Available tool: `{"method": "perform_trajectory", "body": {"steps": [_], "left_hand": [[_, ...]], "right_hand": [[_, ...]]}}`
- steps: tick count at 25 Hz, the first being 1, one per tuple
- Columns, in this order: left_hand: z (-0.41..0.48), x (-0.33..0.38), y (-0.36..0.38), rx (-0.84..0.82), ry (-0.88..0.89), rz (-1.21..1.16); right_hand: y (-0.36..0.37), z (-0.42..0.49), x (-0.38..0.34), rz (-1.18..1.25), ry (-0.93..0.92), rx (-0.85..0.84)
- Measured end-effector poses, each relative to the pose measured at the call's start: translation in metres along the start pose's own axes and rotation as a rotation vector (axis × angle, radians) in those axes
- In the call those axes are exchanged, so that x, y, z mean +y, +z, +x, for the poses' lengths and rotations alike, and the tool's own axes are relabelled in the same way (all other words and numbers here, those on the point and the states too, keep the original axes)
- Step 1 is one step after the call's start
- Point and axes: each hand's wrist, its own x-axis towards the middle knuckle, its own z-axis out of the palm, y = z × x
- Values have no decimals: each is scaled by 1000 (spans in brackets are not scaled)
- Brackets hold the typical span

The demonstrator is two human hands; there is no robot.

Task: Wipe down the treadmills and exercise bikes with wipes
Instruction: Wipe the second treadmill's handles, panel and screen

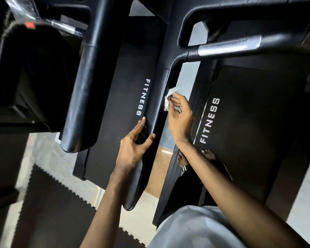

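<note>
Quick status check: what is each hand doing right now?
Left hand: open, resting on the black handrail, holding nothing.
Right hand: pinching the white wipe against that handrail.

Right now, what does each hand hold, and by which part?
Right hand pinches the white wipe by its right side; left hand holds nothing, resting on the handrail.

Motion blur smears the console point(21, 13) at upper left, and its red mark point(30, 25) cannot be read. The handrails point(229, 45) and the right treadmill deck point(258, 122) run off the frame edges. The right forearm point(213, 169) covers part of the bare feet point(208, 153). Fingers of the right hand point(180, 115) hide part of the wipe point(166, 104).
</note>
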Motion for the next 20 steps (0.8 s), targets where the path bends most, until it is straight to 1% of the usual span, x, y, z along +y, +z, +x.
{"method": "perform_trajectory", "body": {"steps": [2, 4, 5, 7, 10, 11, 13, 16, 20], "left_hand": [[0, 5, 2, 11, 74, 45], [6, 10, 4, 10, 136, 89], [9, 13, 4, 5, 148, 102], [16, 16, 2, -23, 150, 95], [16, 16, -2, -66, 153, 76], [16, 16, -3, -75, 155, 72], [15, 15, -4, -95, 158, 63], [10, 11, -5, -111, 162, 53], [5, 8, -5, -84, 167, 43]], "right_hand": [[5, 16, 2, -12, -18, 44], [10, 40, 6, -9, 57, 107], [10, 46, 9, -10, 99, 117], [6, 40, 10, -7, 118, 105], [3, 10, 2, 65, 61, 17], [3, 5, 0, 91, 12, 14], [7, 11, -1, 90, -61, 65], [9, 8, 1, 68, -60, 126], [7, -19, -4, 53, -145, 58]]}}
